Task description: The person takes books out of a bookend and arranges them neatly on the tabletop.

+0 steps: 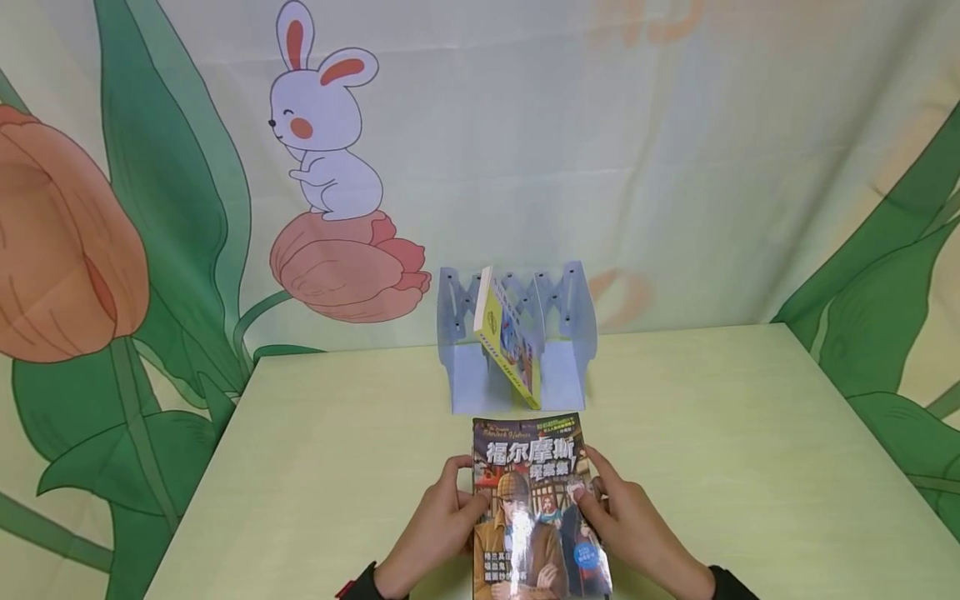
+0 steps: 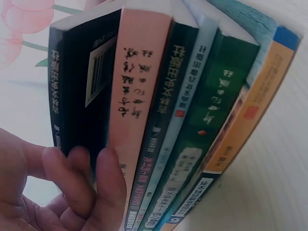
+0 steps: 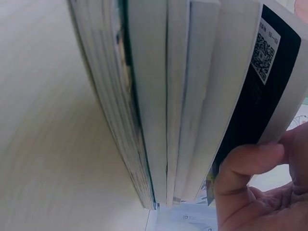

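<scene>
A glossy book (image 1: 536, 533) with a detective in a checked cap on its cover lies face up at the table's near side. My left hand (image 1: 441, 517) grips its left edge, thumb on the cover. At the right edge my right hand (image 1: 641, 525) holds it the same way. The left wrist view shows its black back cover (image 2: 91, 72) tilted away from a pink-spined book (image 2: 139, 72), one of several stacked books. Curled fingers (image 2: 108, 183) reach under the black cover. In the right wrist view a QR code marks that black cover (image 3: 245, 106), above the stack's page edges (image 3: 149, 96).
Just beyond the stack stands a pale blue book rack (image 1: 566, 379) with several dividers. A yellow-green book (image 1: 510, 346) leans inside it. The light table (image 1: 337, 433) meets a curtain (image 1: 525, 167) printed with a rabbit and tulips at the back.
</scene>
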A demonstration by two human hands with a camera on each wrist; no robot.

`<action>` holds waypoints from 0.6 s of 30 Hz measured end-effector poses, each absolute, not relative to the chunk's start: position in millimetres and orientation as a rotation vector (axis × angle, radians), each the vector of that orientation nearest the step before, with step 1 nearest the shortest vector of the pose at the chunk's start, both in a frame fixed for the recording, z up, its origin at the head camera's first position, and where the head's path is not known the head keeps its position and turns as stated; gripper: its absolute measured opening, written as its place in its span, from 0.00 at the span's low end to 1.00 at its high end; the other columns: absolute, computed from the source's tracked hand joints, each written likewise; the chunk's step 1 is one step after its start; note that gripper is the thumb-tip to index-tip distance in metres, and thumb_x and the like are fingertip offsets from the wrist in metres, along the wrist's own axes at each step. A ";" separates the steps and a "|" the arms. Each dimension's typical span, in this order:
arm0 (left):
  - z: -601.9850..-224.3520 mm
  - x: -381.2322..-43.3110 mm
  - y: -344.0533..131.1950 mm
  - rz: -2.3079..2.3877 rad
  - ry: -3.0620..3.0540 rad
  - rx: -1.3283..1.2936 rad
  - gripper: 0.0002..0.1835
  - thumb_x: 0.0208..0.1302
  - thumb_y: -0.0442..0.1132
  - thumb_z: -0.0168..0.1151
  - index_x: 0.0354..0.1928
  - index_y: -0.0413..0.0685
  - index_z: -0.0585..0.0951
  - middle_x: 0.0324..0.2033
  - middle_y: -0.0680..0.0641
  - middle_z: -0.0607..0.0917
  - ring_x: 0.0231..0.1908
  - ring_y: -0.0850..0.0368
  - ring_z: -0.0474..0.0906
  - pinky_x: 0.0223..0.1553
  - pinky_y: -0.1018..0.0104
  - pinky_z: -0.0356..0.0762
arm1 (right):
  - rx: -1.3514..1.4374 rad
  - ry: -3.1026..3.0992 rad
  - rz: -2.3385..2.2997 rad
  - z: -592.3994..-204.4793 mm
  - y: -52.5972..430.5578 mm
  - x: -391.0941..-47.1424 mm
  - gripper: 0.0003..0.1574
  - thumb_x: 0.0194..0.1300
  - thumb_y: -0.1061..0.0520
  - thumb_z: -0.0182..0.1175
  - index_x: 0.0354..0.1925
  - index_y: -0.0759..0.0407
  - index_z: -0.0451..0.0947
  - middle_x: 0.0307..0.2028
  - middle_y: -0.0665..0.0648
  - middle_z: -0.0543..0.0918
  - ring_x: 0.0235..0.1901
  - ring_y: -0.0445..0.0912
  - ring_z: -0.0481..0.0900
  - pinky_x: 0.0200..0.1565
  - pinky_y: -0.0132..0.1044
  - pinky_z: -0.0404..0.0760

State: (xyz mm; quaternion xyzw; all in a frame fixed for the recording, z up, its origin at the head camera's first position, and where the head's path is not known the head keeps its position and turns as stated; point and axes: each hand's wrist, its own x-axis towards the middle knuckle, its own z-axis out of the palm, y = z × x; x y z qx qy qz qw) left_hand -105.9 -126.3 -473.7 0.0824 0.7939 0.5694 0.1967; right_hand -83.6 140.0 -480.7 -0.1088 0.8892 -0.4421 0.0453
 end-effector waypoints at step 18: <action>-492.7 -109.7 -128.8 1.541 2.242 0.252 0.30 0.72 0.44 0.53 0.69 0.38 0.57 0.22 0.48 0.85 0.14 0.56 0.78 0.20 0.58 0.79 | -0.365 2.727 -1.258 -494.0 143.6 -89.4 0.38 0.72 0.56 0.56 0.73 0.64 0.55 0.20 0.43 0.73 0.16 0.33 0.65 0.23 0.28 0.67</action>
